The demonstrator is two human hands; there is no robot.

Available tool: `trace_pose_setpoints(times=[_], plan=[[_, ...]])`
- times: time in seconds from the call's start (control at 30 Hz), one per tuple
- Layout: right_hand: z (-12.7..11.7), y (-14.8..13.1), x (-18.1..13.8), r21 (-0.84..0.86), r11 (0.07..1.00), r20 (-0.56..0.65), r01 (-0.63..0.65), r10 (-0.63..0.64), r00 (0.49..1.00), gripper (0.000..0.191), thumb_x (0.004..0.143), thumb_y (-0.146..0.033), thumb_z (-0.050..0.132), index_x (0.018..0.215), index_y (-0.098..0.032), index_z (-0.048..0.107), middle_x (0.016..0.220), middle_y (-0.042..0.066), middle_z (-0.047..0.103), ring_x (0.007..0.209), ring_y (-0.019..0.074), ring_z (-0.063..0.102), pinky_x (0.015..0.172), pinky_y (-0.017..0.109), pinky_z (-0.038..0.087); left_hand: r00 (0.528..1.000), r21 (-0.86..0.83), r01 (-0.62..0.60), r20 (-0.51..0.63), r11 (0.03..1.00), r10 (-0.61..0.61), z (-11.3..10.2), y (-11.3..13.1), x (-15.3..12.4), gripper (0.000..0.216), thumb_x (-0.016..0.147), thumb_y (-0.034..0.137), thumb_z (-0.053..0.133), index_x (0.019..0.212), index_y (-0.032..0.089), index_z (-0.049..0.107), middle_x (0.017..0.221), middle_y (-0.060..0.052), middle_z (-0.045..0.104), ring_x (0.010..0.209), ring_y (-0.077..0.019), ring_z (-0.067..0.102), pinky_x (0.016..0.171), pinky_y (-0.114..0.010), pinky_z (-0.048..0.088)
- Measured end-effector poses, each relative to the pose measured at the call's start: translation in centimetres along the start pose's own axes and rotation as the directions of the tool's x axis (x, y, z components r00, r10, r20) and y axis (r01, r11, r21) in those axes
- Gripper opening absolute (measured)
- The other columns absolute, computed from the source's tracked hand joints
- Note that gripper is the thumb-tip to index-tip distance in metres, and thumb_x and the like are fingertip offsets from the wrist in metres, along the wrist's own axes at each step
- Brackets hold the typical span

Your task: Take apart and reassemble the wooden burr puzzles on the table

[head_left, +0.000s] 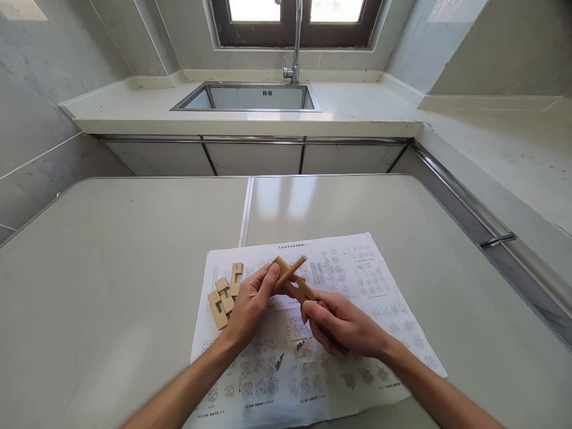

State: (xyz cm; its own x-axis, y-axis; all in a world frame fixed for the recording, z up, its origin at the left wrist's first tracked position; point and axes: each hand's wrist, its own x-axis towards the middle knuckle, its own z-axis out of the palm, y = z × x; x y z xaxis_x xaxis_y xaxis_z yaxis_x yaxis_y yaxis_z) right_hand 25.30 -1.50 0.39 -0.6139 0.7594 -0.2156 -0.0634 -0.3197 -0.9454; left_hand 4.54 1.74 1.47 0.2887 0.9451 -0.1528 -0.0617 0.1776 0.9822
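My left hand (255, 293) is closed, its thumb pressing on a light wooden puzzle piece (290, 271) that sticks out up and to the right. In my right hand (336, 320), closed as well, the fingers pinch the lower end of another wooden piece (301, 290) with a curved notch. The two pieces cross and touch between my hands; how far they interlock is hidden by my fingers. Left of my left hand, several loose notched wooden blocks (217, 310) lie on a printed sheet (330, 381) covered in small assembly drawings.
The sheet lies on a pale table (107, 268) with a white seam (245, 208) down its middle. Beyond the table's far edge stand a counter (357, 101), a sink (241, 95) and a faucet (295, 53). A ledge (504, 149) runs along the right side.
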Motion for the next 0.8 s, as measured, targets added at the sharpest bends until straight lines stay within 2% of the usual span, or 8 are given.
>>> trace_pose_setpoints(times=[0.17,0.23,0.3,0.4,0.5,0.63,0.7,0.8], plan=[[-1.1,-1.0,-0.1,0.170,0.985,-0.110,-0.026,0.045,0.993,0.045,0.103,-0.063,0.058,0.091,-0.020,0.060,0.062,-0.005,0.055,0.044,0.0074,0.041,0.040,0.019,0.025,0.994,-0.198,0.033,-0.097,0.980,-0.054,-0.2,-1.0,0.3,0.046,0.103,0.058,0.060,0.104,0.014,0.076,0.101,-0.012,0.082,0.090,-0.0255,0.077,0.086,-0.038,0.062],[-1.5,-1.3,0.0,0.223,0.975,-0.189,0.013,0.030,0.982,0.046,0.103,-0.063,0.058,0.091,-0.019,0.064,0.071,-0.001,0.059,0.053,0.0105,0.049,0.046,0.022,0.036,0.990,-0.202,0.040,-0.123,0.978,-0.066,-0.2,-1.1,0.3,0.046,0.102,0.058,0.062,0.101,0.014,0.075,0.099,-0.011,0.080,0.092,-0.0248,0.076,0.088,-0.037,0.062],[-1.8,-1.2,0.1,0.243,0.965,-0.286,0.098,-0.026,0.958,0.046,0.101,-0.063,0.062,0.089,-0.019,0.068,0.082,0.003,0.062,0.069,0.0151,0.056,0.064,0.028,0.050,0.987,-0.168,0.060,-0.135,0.984,-0.083,-0.1,-1.1,0.3,0.046,0.102,0.059,0.061,0.103,0.015,0.076,0.100,-0.011,0.079,0.095,-0.0242,0.074,0.089,-0.035,0.060],[-2.2,-0.6,0.2,0.286,0.946,-0.402,0.154,-0.027,0.915,0.043,0.095,-0.064,0.071,0.092,-0.021,0.072,0.089,0.003,0.058,0.083,0.0183,0.054,0.082,0.031,0.052,0.987,-0.103,0.086,-0.128,0.991,-0.099,-0.1,-1.0,0.1,0.046,0.103,0.059,0.060,0.106,0.016,0.077,0.101,-0.010,0.076,0.095,-0.0230,0.071,0.085,-0.032,0.058],[-2.4,-0.2,0.1,0.374,0.918,-0.389,0.131,0.027,0.921,0.043,0.093,-0.066,0.072,0.100,-0.024,0.072,0.081,-0.001,0.047,0.069,0.0150,0.043,0.066,0.028,0.047,0.988,-0.062,0.096,-0.112,0.993,-0.102,-0.2,-1.1,0.1,0.046,0.103,0.058,0.059,0.103,0.017,0.077,0.097,-0.009,0.074,0.091,-0.0224,0.069,0.079,-0.030,0.056],[-2.3,-0.4,0.1,0.450,0.883,-0.337,0.133,0.031,0.941,0.044,0.093,-0.069,0.071,0.100,-0.025,0.070,0.077,-0.004,0.039,0.058,0.0117,0.025,0.050,0.024,0.030,0.990,-0.033,0.093,-0.102,0.995,-0.096,-0.2,-1.1,0.1,0.045,0.103,0.058,0.058,0.098,0.017,0.076,0.090,-0.007,0.073,0.083,-0.0208,0.067,0.071,-0.028,0.052],[-2.2,-0.8,0.3,0.470,0.872,-0.350,0.136,0.042,0.936,0.046,0.091,-0.069,0.073,0.095,-0.023,0.070,0.080,-0.002,0.043,0.060,0.0117,0.029,0.050,0.024,0.032,0.990,-0.059,0.089,-0.101,0.994,-0.094,-0.1,-1.0,0.1,0.045,0.102,0.058,0.059,0.098,0.017,0.076,0.090,-0.007,0.074,0.082,-0.0207,0.067,0.071,-0.029,0.053],[-2.2,-1.2,0.5,0.489,0.853,-0.426,0.184,0.049,0.903,0.046,0.088,-0.067,0.078,0.086,-0.022,0.067,0.094,0.002,0.055,0.070,0.0137,0.044,0.058,0.025,0.046,0.990,-0.115,0.095,-0.093,0.989,-0.106,0.0,-0.9,0.2,0.047,0.101,0.060,0.061,0.100,0.015,0.076,0.090,-0.009,0.076,0.083,-0.0222,0.069,0.073,-0.032,0.055]])
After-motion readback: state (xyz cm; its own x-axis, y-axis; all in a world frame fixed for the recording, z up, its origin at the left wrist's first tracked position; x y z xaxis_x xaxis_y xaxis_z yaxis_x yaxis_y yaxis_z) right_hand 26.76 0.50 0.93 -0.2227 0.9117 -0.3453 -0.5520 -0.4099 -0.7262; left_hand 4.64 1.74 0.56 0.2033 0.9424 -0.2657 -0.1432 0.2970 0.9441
